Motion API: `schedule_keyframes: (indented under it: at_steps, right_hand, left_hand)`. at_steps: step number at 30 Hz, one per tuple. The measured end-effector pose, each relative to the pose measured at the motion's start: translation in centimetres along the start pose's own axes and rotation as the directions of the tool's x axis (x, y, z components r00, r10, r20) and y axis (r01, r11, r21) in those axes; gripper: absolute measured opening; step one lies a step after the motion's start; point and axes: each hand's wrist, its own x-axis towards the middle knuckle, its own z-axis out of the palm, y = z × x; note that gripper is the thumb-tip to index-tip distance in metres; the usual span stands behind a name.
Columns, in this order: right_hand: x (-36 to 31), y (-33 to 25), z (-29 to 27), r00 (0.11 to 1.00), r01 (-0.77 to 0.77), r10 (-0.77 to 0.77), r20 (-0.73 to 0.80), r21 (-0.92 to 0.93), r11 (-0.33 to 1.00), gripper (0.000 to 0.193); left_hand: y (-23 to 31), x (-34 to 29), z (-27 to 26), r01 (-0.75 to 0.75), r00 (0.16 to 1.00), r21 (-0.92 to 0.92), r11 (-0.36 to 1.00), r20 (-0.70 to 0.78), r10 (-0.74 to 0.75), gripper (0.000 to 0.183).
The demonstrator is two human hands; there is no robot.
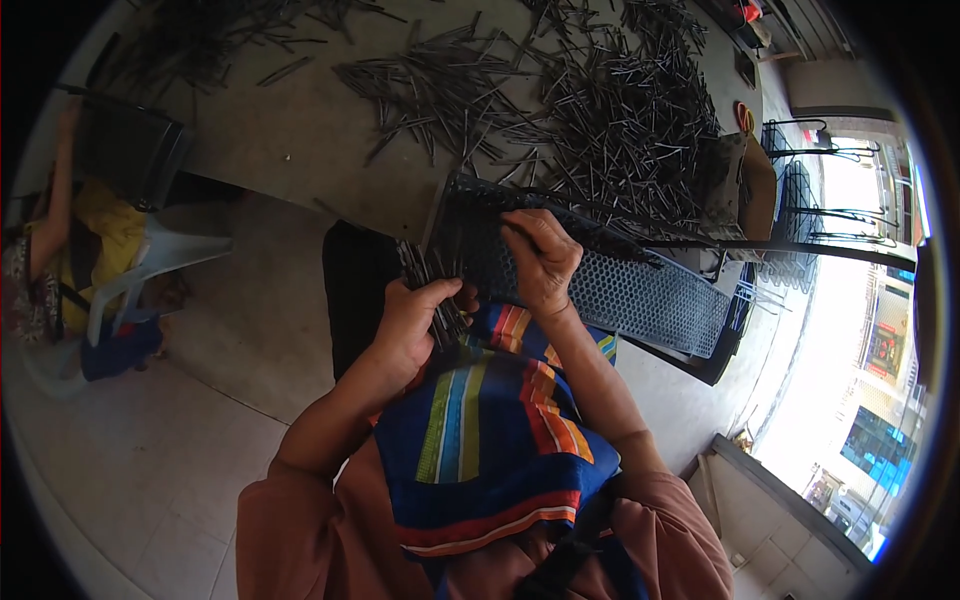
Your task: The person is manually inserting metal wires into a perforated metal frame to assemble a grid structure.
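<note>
My left hand [405, 325] is closed around a bundle of thin dark sticks [412, 264], which poke up past the thumb. Just to its right, over a dark perforated plastic tray [650, 305], hangs my right hand [546, 262]. Its fingers are bent and pinched together, and whatever they hold is too small or hidden to make out. The long tray slants from the table's near edge across the right side of my lap. Behind it, a big heap of similar sticks [630, 130] covers the right part of the table.
More loose sticks [430, 90] are scattered over the pale table [270, 140]. A cardboard box [757, 190] stands at its right end, near a yellow-and-red looped handle [744, 117]. Black wire racks [800, 200] lie beyond. At far left, a person [50, 240] sits by a plastic chair [160, 262].
</note>
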Motion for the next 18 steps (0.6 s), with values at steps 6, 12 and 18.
schedule_keyframes:
  at_steps: [6, 12, 18]
  right_hand:
    - [0.2, 0.5, 0.7, 0.999, -0.020, 0.023, 0.025, -0.099, 0.995, 0.017]
    - [1.3, 0.1, 1.2, 0.993, -0.104, 0.111, 0.030, -0.171, 0.980, 0.015]
    - [2.0, -1.1, 0.9, 0.982, -0.129, 0.158, 0.107, -0.239, 0.963, 0.012]
  left_hand:
    - [0.1, 0.1, -0.1, 0.047, 0.999, 0.059, 0.997, -0.010, -0.047, 0.014]
    - [0.1, 0.5, 0.0, 0.053, 0.999, 0.032, 0.998, 0.002, -0.053, 0.014]
    - [0.1, 0.9, 0.0, 0.033, 0.999, 0.018, 0.999, 0.014, -0.033, 0.016]
